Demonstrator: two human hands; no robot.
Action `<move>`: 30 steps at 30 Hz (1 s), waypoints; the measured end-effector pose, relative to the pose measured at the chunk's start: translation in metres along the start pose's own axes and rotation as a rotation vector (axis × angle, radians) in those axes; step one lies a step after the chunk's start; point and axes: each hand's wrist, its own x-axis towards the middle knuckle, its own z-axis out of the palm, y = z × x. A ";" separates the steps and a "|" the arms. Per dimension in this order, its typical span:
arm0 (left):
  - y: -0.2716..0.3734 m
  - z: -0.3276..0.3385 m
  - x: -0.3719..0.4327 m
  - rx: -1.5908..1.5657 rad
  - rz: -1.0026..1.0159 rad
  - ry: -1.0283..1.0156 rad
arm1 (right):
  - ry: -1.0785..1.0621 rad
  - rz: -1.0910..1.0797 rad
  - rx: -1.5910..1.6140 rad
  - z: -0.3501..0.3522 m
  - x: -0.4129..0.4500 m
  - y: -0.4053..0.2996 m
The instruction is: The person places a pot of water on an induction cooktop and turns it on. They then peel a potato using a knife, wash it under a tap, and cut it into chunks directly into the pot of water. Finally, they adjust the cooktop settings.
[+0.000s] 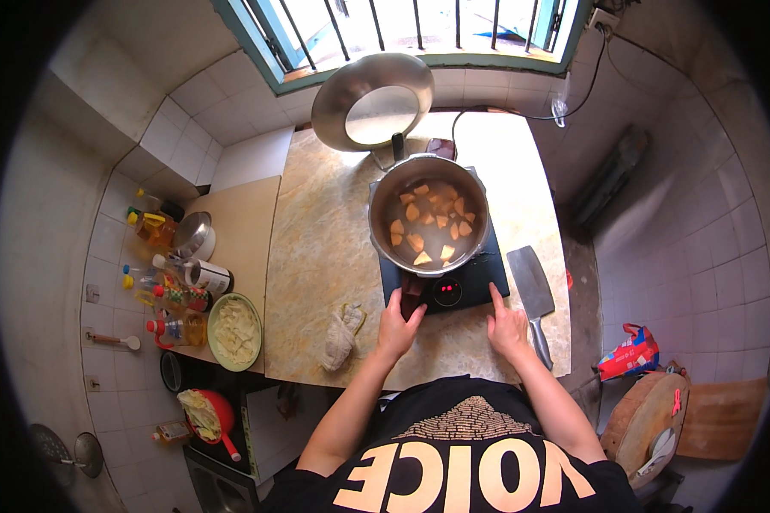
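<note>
A large metal pot [377, 221] stands on a black induction cooktop [491, 263] with a red-lit display. Orange, chunky cut pieces [415, 242] lie in liquid inside it. My left hand [399, 330] has its thumb and index finger on either side of the dark pot handle [412, 290], at the cooktop's front left. My right hand [508, 328] holds nothing; its index finger touches the cooktop's front right corner, and its thumb is spread apart. To its right lies a cleaver [531, 282], with its handle towards me.
A crumpled cloth [340, 343] lies left of my left hand. Behind the pot leans a wide metal lid or pan [333, 106]. Several bottles [183, 327] and a green-rimmed bowl [258, 349] of pale sliced food line the left side. A power cord [520, 112] runs to the wall.
</note>
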 end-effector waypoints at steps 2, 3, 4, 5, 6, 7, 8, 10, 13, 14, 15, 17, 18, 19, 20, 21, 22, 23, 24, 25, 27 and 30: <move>-0.006 0.003 -0.003 -0.006 0.002 0.013 | -0.021 0.014 -0.009 0.001 -0.002 0.001; -0.008 0.004 -0.004 -0.009 0.003 0.020 | -0.043 0.030 -0.017 -0.001 -0.002 -0.001; -0.010 0.005 -0.005 -0.016 0.009 0.022 | -0.065 0.046 -0.025 -0.002 -0.002 -0.002; -0.012 0.006 -0.005 -0.023 0.015 0.025 | -0.067 0.048 -0.023 -0.002 -0.002 -0.002; -0.010 0.006 -0.004 -0.031 0.022 0.026 | -0.067 0.051 -0.023 -0.002 -0.002 -0.002; -0.008 0.006 -0.004 -0.035 0.013 0.023 | -0.067 0.054 -0.022 -0.002 -0.001 -0.001; -0.006 0.005 -0.004 -0.038 0.003 0.020 | -0.064 0.051 -0.021 -0.003 -0.001 -0.001; -0.004 0.004 -0.002 -0.031 -0.002 0.015 | -0.058 0.045 -0.019 -0.005 0.000 -0.003; 0.000 0.001 0.005 0.000 0.004 0.005 | -0.060 0.040 -0.023 -0.004 0.005 -0.002; 0.001 0.001 0.007 0.010 0.004 0.000 | -0.061 0.039 -0.023 -0.004 0.007 -0.002; 0.004 0.000 0.009 0.019 0.003 -0.006 | -0.063 0.039 -0.023 -0.004 0.009 -0.001; 0.009 -0.001 0.009 0.007 -0.006 -0.011 | -0.055 0.035 -0.028 -0.002 0.009 -0.001; 0.010 -0.001 0.009 0.000 -0.010 -0.012 | -0.045 0.031 -0.033 -0.002 0.010 -0.001; 0.010 -0.001 0.009 0.004 -0.031 -0.023 | -0.034 0.026 -0.039 -0.002 0.010 -0.001; 0.009 -0.001 0.006 0.009 -0.052 -0.033 | -0.042 0.034 -0.037 -0.002 0.010 -0.002; 0.007 -0.001 0.004 0.014 -0.071 -0.044 | -0.049 0.041 -0.036 -0.001 0.008 -0.002; 0.006 0.000 0.002 0.006 -0.050 -0.029 | -0.056 0.049 -0.034 -0.001 0.007 -0.002; 0.005 0.001 0.000 -0.002 -0.029 -0.014 | -0.055 0.049 -0.032 0.000 0.006 -0.002; 0.003 0.002 -0.002 -0.010 -0.009 0.002 | -0.056 0.047 -0.031 0.000 0.005 -0.001; 0.002 0.003 -0.002 -0.017 -0.003 0.007 | -0.056 0.046 -0.029 0.001 0.005 -0.001; -0.001 0.004 -0.003 -0.031 0.008 0.019 | -0.047 0.037 -0.022 0.000 0.005 -0.001; -0.003 0.001 0.003 0.008 -0.002 0.002 | -0.048 0.035 -0.023 -0.002 0.009 -0.003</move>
